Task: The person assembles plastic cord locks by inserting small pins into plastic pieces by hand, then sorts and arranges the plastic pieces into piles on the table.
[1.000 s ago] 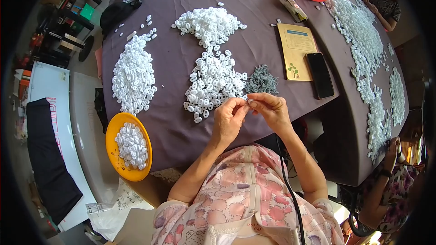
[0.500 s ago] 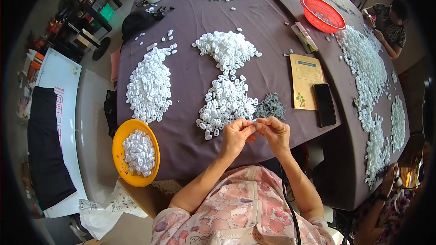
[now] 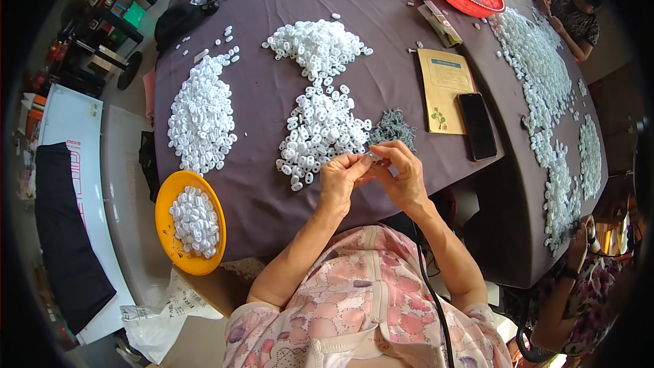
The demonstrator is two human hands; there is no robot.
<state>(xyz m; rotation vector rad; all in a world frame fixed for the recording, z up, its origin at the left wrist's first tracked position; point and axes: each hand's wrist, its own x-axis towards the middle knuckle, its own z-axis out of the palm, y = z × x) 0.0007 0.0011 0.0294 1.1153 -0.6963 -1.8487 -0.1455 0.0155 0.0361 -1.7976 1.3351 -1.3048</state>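
My left hand point(image 3: 340, 180) and my right hand point(image 3: 403, 178) meet at the table's near edge, thumbs and fingertips pinched together. Between them is a tiny whitish piece, mostly covered by the fingers; it resembles the small white oval plastic pieces with two holes around it. A heap of those white pieces point(image 3: 320, 129) lies just beyond my left hand and joins a farther heap point(image 3: 317, 46). Right behind my right hand sits a small pile of thin grey pieces point(image 3: 393, 129).
At left lies another white heap point(image 3: 201, 119), with a yellow plate point(image 3: 163, 208) of white pieces nearer me. A phone point(image 3: 477, 126), a tan envelope point(image 3: 446, 88) and a red basket point(image 3: 470, 3) are to the right. Two people sit along the right side.
The view has shifted, so the table's things appear higher and more to the left. My right fingers have lifted and bent over the left fingertips; both hands remain pinched together.
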